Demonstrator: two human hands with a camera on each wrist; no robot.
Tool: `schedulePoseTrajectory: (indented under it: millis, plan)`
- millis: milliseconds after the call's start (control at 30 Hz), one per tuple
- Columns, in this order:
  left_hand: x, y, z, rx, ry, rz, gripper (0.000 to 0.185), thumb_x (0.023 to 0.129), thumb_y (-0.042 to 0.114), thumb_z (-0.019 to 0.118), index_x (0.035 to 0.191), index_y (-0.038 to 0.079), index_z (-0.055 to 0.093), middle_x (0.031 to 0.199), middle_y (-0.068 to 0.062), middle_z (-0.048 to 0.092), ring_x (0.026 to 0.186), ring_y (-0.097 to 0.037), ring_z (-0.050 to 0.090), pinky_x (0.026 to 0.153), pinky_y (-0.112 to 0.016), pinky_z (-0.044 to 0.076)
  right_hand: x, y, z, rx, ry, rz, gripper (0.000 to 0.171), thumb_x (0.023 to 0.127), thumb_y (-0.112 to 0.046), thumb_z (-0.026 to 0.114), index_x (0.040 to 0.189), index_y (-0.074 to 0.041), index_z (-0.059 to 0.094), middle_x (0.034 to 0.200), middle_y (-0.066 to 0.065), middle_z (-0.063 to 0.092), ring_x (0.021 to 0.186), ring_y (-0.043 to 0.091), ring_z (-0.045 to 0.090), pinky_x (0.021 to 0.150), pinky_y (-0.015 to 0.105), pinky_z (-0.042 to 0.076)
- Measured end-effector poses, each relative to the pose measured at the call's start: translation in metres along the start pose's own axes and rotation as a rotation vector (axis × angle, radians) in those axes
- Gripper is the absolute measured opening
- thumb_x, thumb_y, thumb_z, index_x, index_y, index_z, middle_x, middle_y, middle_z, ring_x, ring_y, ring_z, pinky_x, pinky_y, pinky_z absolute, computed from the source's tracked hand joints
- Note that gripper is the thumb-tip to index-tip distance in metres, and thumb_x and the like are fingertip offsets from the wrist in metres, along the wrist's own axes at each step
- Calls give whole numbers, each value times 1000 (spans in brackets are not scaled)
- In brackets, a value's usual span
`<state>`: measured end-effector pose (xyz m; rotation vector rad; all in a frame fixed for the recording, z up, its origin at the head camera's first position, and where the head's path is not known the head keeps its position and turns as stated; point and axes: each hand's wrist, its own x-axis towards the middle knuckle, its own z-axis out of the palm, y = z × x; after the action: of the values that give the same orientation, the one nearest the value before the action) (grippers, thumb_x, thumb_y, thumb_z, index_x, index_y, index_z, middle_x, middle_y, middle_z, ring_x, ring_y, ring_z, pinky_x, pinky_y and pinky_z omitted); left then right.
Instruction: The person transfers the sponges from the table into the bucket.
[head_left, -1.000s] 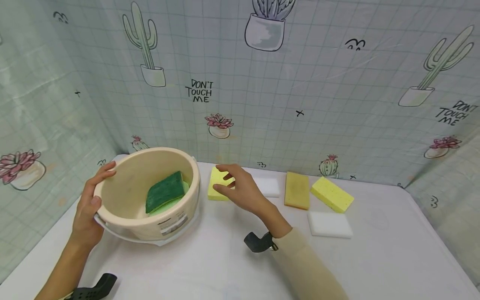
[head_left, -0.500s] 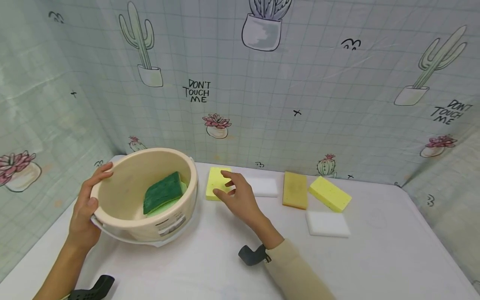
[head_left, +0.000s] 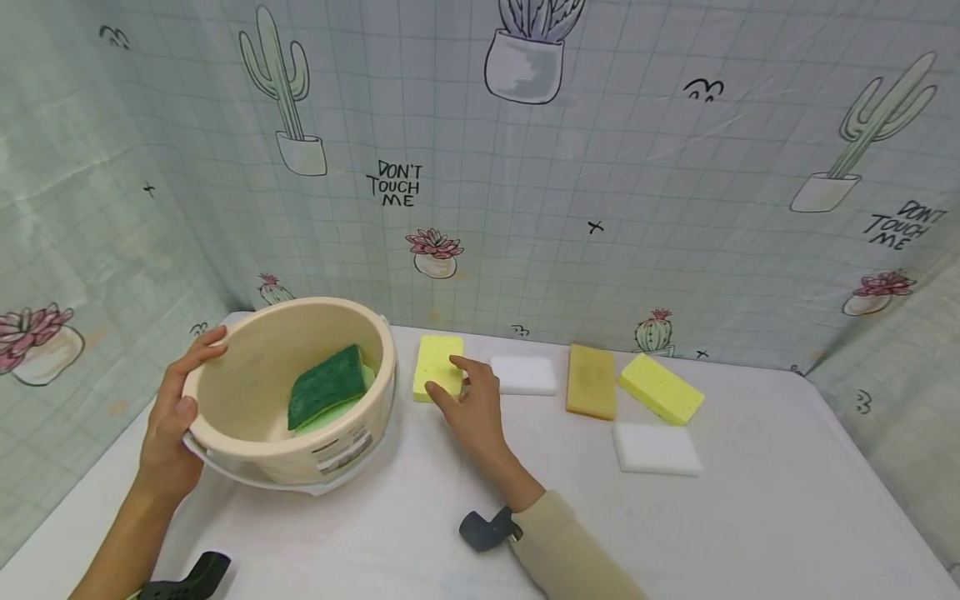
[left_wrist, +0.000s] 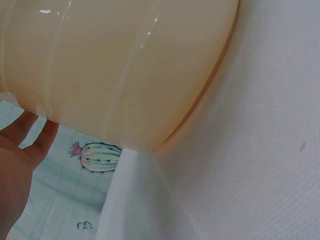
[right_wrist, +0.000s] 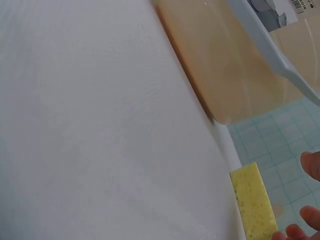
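A beige plastic bucket (head_left: pixel 341 446) stands tilted at the table's left, with a dark green sponge (head_left: pixel 326 393) lying inside. My left hand (head_left: pixel 191 375) grips its far-left rim, thumb on the outside. The left wrist view shows only the bucket wall (left_wrist: pixel 115 65) and my left hand's fingers (left_wrist: pixel 22 145). A pale yellow sponge (head_left: pixel 437 365) lies flat just right of the bucket. My right hand (head_left: pixel 447 377) hovers at its near right edge with loosely spread fingers, the tips touching or nearly touching it. The right wrist view shows this sponge (right_wrist: pixel 255 205), my fingertips (right_wrist: pixel 310 167) beside it and the bucket (right_wrist: pixel 235 65).
Further right on the white table (head_left: pixel 750 517) lie a white sponge (head_left: pixel 525 375), a tan sponge (head_left: pixel 591 381), another yellow sponge (head_left: pixel 660 387) and a second white sponge (head_left: pixel 656 448). Cactus-printed sheets (head_left: pixel 600 167) wall in the back and both sides.
My right hand has drawn back toward me from on top of the pale yellow sponge to its near edge. The sponge, bucket and left hand have stayed in place.
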<state>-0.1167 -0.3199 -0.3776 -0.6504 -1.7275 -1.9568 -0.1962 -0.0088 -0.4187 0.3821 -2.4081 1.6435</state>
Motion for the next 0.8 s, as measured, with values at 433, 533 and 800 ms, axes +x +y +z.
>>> schedulePoseTrajectory:
  millis: [433, 533, 800]
  plan:
    - [1, 1, 0, -19, -6, 12, 51, 92, 17, 42, 139, -3, 39, 153, -15, 16, 139, -29, 11, 106, -22, 27, -3, 1, 16, -37, 55, 133, 76, 79, -29, 79, 138, 0, 41, 135, 17, 37, 125, 32, 32, 100, 49, 35]
    - [1, 1, 0, -25, -8, 17, 51, 92, 17, 41, 139, -4, 39, 153, -15, 16, 139, -29, 11, 106, -23, 27, -3, -1, 21, -65, 82, 115, 78, 77, -28, 80, 138, 1, 41, 133, 18, 38, 124, 33, 32, 100, 48, 34]
    - [0, 1, 1, -17, 1, 10, 51, 93, 18, 41, 138, -3, 39, 153, -15, 17, 139, -29, 11, 107, -23, 25, -4, -3, 34, -193, 163, 144, 88, 73, -38, 83, 140, 0, 40, 128, 18, 38, 121, 33, 34, 98, 45, 35]
